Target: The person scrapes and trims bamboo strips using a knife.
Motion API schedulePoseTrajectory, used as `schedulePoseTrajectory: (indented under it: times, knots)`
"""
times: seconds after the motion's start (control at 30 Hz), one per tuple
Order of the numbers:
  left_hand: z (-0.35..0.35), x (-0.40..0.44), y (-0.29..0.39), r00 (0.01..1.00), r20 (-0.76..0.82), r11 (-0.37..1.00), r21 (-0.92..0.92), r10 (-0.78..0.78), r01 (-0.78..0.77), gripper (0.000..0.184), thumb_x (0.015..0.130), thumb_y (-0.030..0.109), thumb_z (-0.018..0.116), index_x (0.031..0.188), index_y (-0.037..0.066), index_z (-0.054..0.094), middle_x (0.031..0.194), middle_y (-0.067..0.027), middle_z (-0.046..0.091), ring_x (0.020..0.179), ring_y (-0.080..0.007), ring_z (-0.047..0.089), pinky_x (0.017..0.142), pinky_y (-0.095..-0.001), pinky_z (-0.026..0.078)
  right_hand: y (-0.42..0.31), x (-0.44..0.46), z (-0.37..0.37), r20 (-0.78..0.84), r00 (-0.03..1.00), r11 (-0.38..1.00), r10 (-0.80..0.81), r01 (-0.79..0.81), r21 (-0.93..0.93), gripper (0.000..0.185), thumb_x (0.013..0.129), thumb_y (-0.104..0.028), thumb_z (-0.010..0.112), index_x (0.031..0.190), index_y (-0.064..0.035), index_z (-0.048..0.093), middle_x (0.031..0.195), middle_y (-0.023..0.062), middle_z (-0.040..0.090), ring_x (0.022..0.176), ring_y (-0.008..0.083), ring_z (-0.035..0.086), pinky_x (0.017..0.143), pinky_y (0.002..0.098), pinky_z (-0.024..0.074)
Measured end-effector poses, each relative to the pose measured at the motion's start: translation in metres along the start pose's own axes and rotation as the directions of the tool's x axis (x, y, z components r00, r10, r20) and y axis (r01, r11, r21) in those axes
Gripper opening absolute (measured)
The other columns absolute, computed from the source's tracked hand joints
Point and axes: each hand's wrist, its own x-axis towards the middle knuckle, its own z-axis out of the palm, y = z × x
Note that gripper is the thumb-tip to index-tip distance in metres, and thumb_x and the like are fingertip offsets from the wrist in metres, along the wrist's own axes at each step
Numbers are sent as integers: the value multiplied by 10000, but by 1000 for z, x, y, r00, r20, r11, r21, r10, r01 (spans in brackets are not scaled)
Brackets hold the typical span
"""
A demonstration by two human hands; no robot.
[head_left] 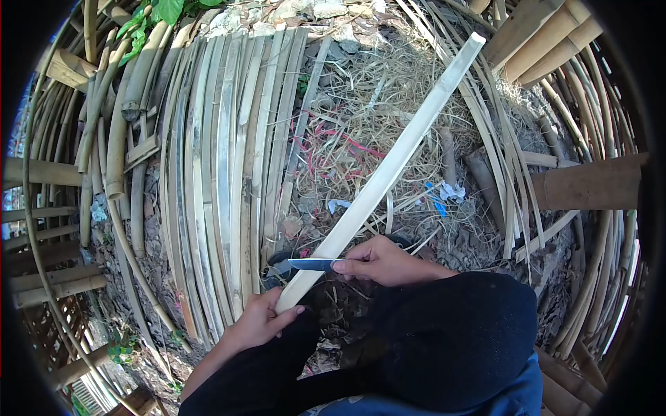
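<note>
"Right hand?"
"Closed on one knife, blade across the pale strip."
"Left hand?"
"Gripping the strip's near end; far end angled rightward."
"Beyond?"
"Slats, side by side, left; fibrous shavings, right of those."

hands: 2 | knife: 1 | held strip: 1 | ground strips: many, overlapping, exact count unclear
</note>
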Motion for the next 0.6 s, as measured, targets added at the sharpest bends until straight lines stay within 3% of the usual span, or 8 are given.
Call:
schedulePoseTrajectory:
  times: [0.07,0.13,0.23,0.3,0.37,0.43,0.5,0.6]
  knots:
    - [-4,-2,-9,1000,-3,1000,-13,-25,25,284,947,208,716,942,-36,570,628,-48,622,479,-91,594,421,-253,457,0,-3,-1,-126,987,989,-97,81,-125,389,993,-359,648,794,-28,690,607,-54,518,546,35,424,499,236,307]
    - [-13,-13,-30,998,-14,997,-52,-63,62,244,956,179,698,964,-33,578,648,-30,613,486,-80,576,425,-247,449,-7,-6,-28,-386,922,953,-8,123,276,435,1008,-384,614,757,-30,627,576,-50,452,514,35,344,487,233,259]
    - [-19,-28,-59,998,-40,996,-80,-53,50,193,969,150,672,1001,-25,597,668,2,595,492,-61,543,425,-236,423,-4,-15,-81,-478,878,952,-7,152,267,418,1043,-374,548,782,-52,601,581,-68,399,498,34,289,470,230,231]
    - [-19,-34,-63,996,-79,998,-56,-31,26,199,968,163,677,1000,-18,599,668,3,593,491,-57,538,426,-235,416,-6,-19,-78,-440,898,899,-22,210,384,414,1045,-389,540,797,-63,601,591,-65,404,496,35,285,464,229,229]
    - [-16,-28,-57,994,-88,994,-85,-72,64,221,955,172,700,983,-30,614,639,-4,597,482,-62,549,422,-240,418,-12,-16,-57,-356,935,919,-8,146,366,412,1046,-403,533,821,-69,616,600,-60,419,510,35,315,472,232,247]
    - [-11,-19,-44,990,-97,989,-113,-103,91,244,941,181,723,966,-42,629,610,-11,601,472,-66,560,419,-246,420,-17,-8,-28,-60,990,989,-132,135,64,416,1046,-410,531,847,-58,632,608,-59,434,537,39,365,490,236,284]
    - [-11,-12,-28,991,-56,983,-145,-123,114,257,939,195,727,979,-41,632,647,-20,612,466,-71,558,416,-248,421,-14,6,-9,184,976,992,-118,107,72,421,1036,-413,553,849,-47,646,619,-59,461,565,40,407,508,241,313]
    - [-14,-7,-9,994,6,982,-157,-106,106,287,926,212,746,999,-40,629,669,-21,615,497,-73,565,439,-248,431,-6,20,8,256,961,994,-102,86,71,433,1022,-403,585,807,-33,652,634,-53,490,566,46,419,511,243,322]
